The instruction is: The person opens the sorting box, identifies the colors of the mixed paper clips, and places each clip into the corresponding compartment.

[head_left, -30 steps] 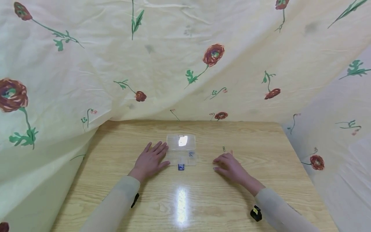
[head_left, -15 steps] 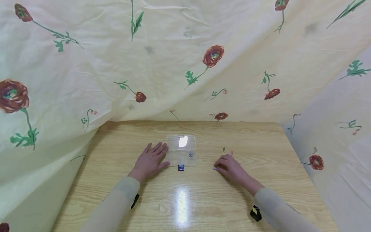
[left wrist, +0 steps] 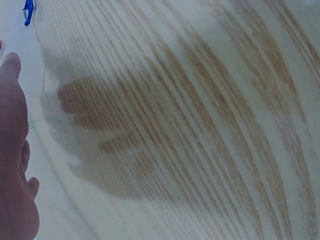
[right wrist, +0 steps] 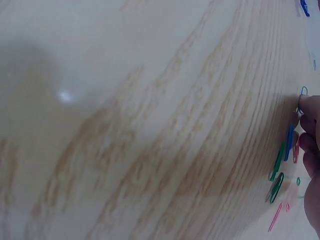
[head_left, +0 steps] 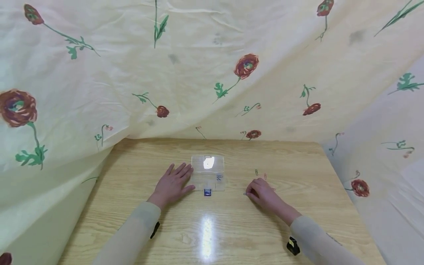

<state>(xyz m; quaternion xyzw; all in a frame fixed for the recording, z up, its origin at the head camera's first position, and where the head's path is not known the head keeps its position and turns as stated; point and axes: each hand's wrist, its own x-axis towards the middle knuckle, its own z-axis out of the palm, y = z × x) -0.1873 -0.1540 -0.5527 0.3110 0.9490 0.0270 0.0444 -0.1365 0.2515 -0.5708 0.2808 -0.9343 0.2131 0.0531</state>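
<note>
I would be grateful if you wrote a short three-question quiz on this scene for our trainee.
1. What is the right hand pinching?
2. True or false: the clear box on the table is closed.
3. Choose one: the box's latch is A) red, B) green, C) blue.

Key:
1. A paper clip.
2. False; its lid is open.
3. C.

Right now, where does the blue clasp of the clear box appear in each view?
Head: the blue clasp is in the lower middle, at the near edge of the clear box.
Left wrist: top left corner.
Right wrist: top right corner.
Shared landmark: the wood-grain table.
</note>
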